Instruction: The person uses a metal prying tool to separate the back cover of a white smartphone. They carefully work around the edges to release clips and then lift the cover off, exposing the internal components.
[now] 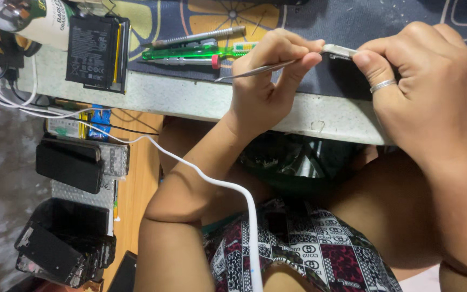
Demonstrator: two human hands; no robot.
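Observation:
My left hand (268, 75) grips thin metal tweezers (255, 70), their handle end pointing left over the table edge. My right hand (428, 81), with a ring on one finger, pinches a small silver-white part (339, 51) between thumb and forefinger. The tweezer tips meet that part between the two hands. Both hands hover over a dark patterned mat (320, 21) at the front of the pale worktop (190, 97).
A black phone battery (95, 51), a green-handled screwdriver (190, 53) and a metal screwdriver (198, 38) lie left of my hands. A white cable (212, 181) runs across my lap. On the floor at left sit stacked phones (71, 162) and broken screens (60, 249).

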